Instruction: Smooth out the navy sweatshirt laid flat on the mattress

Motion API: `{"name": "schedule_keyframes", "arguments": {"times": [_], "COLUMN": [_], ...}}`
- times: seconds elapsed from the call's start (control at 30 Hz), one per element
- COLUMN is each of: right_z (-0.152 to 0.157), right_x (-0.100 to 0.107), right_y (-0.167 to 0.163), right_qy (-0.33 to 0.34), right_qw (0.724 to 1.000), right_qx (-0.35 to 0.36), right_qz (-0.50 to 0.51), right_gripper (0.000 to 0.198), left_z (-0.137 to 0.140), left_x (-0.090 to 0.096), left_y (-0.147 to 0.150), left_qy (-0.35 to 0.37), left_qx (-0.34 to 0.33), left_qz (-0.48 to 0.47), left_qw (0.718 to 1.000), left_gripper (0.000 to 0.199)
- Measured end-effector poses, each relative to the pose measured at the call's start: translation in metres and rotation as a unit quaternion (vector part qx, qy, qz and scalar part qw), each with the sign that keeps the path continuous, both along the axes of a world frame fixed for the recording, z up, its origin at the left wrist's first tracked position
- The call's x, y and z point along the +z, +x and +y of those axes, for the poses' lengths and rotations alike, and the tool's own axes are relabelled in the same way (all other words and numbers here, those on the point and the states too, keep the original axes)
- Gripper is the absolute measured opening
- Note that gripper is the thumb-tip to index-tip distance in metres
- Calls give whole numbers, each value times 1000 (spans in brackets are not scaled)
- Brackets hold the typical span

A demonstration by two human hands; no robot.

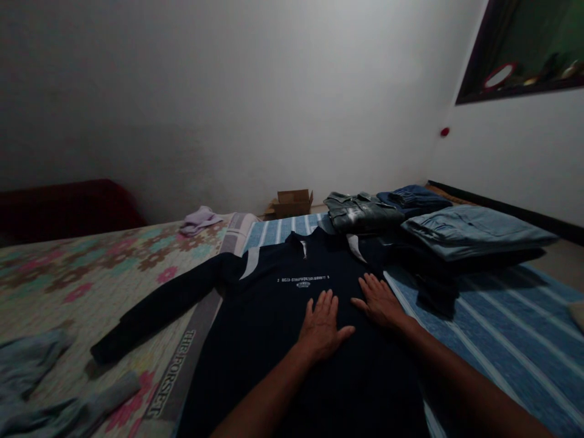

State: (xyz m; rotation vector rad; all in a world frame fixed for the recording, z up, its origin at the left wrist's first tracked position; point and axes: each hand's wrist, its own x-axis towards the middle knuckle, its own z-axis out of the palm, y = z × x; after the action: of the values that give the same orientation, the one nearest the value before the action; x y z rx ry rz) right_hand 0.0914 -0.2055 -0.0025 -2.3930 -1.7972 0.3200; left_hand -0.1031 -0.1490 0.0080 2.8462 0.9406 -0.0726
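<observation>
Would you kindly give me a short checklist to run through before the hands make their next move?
1. Dark top spread out, chest print facing up: ok.
2. Hands flat on the fabric: ok; left hand and right hand both lie palm down, grasping nothing.
3. Left-side sleeve stretched out: ok; it reaches across the floral cover.
4. Right-side sleeve free of the light-blue folded garment: cannot tell; dark fabrics merge in shadow there.
5. Whole top in view: not ok; its lower part runs off the bottom of the picture.
</observation>
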Motion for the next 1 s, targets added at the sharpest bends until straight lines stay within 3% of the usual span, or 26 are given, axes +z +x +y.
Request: {"name": "schedule_keyframes", "arguments": {"times": [0.23, 0.43, 0.63, 1.0], "right_z": [-1, -18, -35, -49], "right_x": [15, 31, 20, 10], "right_y": [-10, -35, -41, -16], "right_qy": [-11, -21, -33, -7], "right_qw": [1000, 996, 993, 997], "right_qx": [-6, 55, 96, 67], "right_qz": [0, 66, 64, 23], "right_gripper": [81, 82, 84, 83], "left_z": [1, -10, -20, -17], "left_x": [13, 25, 16, 6], "left_y": [3, 3, -6, -6], "left_qy": [-39, -51, -9, 14], "left_qx": [10, 2, -17, -18], "left_qz": [15, 30, 25, 12], "left_qw": [999, 998, 1000, 1000], "left_gripper": [80, 64, 58, 66]}}
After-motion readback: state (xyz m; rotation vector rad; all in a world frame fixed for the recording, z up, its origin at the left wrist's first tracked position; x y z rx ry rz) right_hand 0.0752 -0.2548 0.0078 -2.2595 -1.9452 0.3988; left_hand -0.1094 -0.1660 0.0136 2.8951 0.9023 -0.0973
